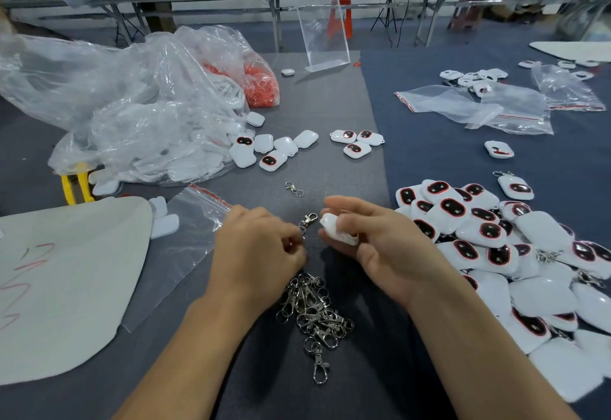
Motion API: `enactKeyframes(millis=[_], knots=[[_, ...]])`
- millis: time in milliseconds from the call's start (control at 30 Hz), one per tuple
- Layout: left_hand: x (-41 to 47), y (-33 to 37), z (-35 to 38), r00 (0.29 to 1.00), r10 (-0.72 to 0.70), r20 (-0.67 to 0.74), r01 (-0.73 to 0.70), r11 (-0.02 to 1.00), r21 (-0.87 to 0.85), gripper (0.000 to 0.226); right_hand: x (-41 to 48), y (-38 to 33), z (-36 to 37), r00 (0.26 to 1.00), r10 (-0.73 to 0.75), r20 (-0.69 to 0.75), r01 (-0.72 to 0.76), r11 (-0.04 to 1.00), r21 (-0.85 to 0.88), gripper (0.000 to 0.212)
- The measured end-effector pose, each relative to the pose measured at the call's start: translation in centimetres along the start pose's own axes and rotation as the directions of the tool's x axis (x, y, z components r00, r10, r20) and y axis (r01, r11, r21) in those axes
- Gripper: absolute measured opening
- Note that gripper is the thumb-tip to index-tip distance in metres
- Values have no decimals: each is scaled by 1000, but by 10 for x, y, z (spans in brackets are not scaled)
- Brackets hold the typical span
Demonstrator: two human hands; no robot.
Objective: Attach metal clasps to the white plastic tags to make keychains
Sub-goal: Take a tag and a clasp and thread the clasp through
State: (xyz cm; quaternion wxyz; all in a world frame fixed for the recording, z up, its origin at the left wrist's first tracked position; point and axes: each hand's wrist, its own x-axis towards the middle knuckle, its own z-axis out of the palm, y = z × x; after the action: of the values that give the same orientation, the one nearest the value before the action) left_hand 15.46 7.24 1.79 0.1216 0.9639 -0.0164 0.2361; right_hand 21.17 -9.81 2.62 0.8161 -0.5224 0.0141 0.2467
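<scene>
The left grip [261, 251] pinches the ring end of a metal clasp [308, 221], its fingers curled tight. The right grip [383, 247] is curled round a white tag [334, 229], whose end pokes out toward the clasp. The two parts are close but apart.

To do the step well, the right grip likely needs to turn the tag so its loop faces the ring. The left grip then needs to work the ring open and thread it through; the loop itself is hidden.

Just nearer the person than the left grip lies a pile of clasps [314, 307], and a loose clasp [293, 188] lies ahead. Right of the right grip spreads a heap of tags [496, 247], close enough to be nudged. Ahead sit loose tags [274, 151] on the surface [330, 105]. Left of them is a plastic bag [132, 105].
</scene>
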Motion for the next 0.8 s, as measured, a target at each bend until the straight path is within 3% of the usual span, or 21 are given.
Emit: enactKeyframes(millis=[67,167,300,433,600,800], knots=[[1,2,6,995,23,100,-22,1000,-12,14,-1,3,-2,997,-62,38,66,989,-135,41],[3,1,7,983,-37,181,62,989,-136,21,0,8,-7,987,-155,-53,133,947,-291,41],[3,1,5,977,-71,202,134,938,-320,20,3,12,-9,944,-320,-76,174,684,-708,37],[3,0,4,975,-61,215,140,919,-369,28,2,12,-5,925,-377,-55,206,616,-760,31],[3,-4,5,962,-52,266,152,917,-370,20,-3,8,-4,930,-367,11,237,578,-781,23],[1,-4,4,965,-74,250,165,916,-365,21,-7,4,2,917,-394,68,256,447,-857,22]])
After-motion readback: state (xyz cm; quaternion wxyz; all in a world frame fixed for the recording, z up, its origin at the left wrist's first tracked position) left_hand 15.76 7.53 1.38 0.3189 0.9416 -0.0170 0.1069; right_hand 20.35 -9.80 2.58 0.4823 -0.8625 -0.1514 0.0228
